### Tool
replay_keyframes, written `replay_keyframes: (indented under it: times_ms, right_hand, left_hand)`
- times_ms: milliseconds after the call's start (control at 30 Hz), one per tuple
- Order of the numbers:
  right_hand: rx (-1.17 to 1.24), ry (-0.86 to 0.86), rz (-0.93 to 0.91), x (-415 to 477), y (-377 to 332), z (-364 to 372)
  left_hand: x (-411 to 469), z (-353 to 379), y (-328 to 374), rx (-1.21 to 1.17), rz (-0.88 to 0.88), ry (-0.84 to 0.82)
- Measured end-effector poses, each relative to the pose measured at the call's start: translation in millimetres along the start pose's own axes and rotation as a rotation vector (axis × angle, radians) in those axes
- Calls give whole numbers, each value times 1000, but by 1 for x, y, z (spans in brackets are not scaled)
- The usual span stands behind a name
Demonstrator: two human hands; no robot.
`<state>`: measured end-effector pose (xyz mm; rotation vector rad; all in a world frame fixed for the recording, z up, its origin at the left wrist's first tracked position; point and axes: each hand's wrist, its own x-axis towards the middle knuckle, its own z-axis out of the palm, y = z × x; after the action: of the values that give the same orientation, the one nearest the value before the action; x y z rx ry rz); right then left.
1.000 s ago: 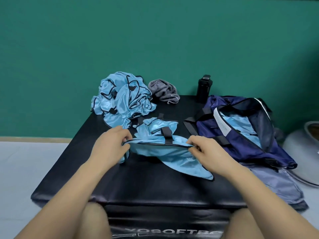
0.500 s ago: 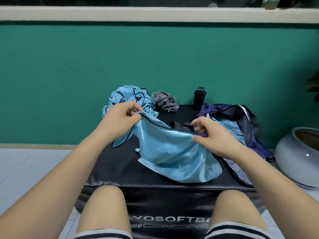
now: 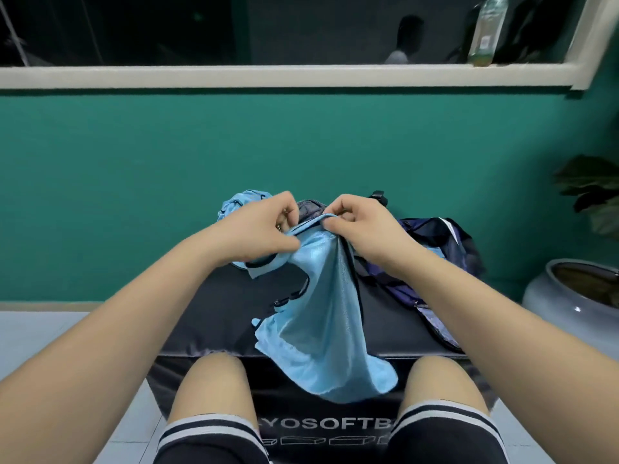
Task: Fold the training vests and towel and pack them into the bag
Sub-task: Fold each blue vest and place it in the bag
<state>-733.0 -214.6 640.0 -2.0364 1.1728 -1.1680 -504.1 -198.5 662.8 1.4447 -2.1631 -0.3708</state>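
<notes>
A light blue mesh training vest [image 3: 328, 316] with dark trim hangs in the air over the black soft box [image 3: 214, 316]. My left hand [image 3: 264, 229] and my right hand [image 3: 365, 226] pinch its top edge close together, and its lower end drapes past the box's front edge. Behind my left hand a heap of more blue vests [image 3: 237, 204] shows at the back of the box. A bit of the grey towel [image 3: 310, 209] peeks out between my hands. The navy bag [image 3: 445, 249] lies open on the right side of the box, with blue fabric inside.
A dark bottle [image 3: 378, 197] stands at the back of the box, mostly hidden by my right hand. A grey ceramic pot [image 3: 569, 296] with a plant sits on the floor at right. A green wall is close behind. My knees touch the box front.
My hands have lifted the vest up off the box and come closer together at its top edge. The vest now hangs full length. The camera has tilted up.
</notes>
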Motion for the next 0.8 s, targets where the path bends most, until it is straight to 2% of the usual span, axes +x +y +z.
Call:
replay_keyframes:
  times_ms: [100,233,467,600,700,800]
  right_hand:
    - [-78,47,3,0,0,-7]
    - [-55,70,32,-1,7,-18]
    - [-70,-62,29,-7,6,-22]
    - [-139,-99,-29,-3,-21,-24]
    - [24,-92,-50,0,-39,-23]
    - [226,6,-43,0,-54,-23]
  left_hand:
    - [-14,-5,-4,32,-23,-50]
    - [-19,-15,-10,-213,-12,37]
    - [-25,-29,4,-573,-12,176]
    - [-17,-39,25,-587,47,209]
    - [-15,-43,38,-545,70,203]
    - [-11,-41,44,-513,60,206]
